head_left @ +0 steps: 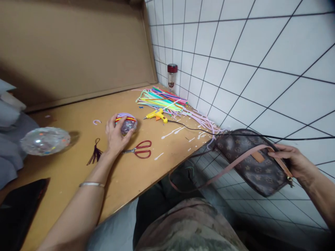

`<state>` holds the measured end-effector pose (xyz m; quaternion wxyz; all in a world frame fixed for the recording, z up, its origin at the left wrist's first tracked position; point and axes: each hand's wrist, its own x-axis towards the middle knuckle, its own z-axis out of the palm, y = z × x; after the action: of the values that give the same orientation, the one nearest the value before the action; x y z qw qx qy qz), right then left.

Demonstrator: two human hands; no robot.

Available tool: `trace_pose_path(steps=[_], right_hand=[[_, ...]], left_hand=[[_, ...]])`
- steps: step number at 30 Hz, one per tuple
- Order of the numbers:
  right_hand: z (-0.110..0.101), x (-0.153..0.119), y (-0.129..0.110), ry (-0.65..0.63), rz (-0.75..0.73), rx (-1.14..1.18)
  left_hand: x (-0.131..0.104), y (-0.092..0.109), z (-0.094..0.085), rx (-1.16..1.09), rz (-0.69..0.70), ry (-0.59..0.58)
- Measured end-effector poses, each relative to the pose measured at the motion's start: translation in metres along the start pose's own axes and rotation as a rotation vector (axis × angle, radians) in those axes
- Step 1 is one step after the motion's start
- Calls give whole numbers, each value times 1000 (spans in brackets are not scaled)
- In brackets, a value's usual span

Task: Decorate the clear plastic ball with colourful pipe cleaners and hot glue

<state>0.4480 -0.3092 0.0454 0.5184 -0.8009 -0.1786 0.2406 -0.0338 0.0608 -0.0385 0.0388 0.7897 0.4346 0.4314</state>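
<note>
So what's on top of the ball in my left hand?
Lilac strips cross the top of the ball, with red and yellow bands below. Your left hand covers part of its left side, hiding what's there.

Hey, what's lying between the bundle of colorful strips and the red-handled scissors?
In the head view, the yellow glue gun lies between the bundle and the scissors.
</note>
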Motion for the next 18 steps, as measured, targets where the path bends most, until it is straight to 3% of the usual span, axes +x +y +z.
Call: trace_pose_path(steps=[2,3,5,7,9,15,18], right_hand=[[3,-5,-15,153,48,102],[7,-8,-22,237,-19,133],[20,-11,-34,362,-280,51],[36,-7,-45,395,-562,-84],[55,5,-59,411,-700,-119],[114,62,-114,339,-723,-136],[145,90,-129,285,-701,-201]], left_hand=[[0,-2,0,26,-7,-8],[-1,-3,0,34,-5,-9],[-1,-5,1,39,8,-7],[-2,-5,1,43,22,0],[-2,-5,1,44,30,8],[-2,-6,1,39,24,10],[-2,-8,1,42,7,10]])
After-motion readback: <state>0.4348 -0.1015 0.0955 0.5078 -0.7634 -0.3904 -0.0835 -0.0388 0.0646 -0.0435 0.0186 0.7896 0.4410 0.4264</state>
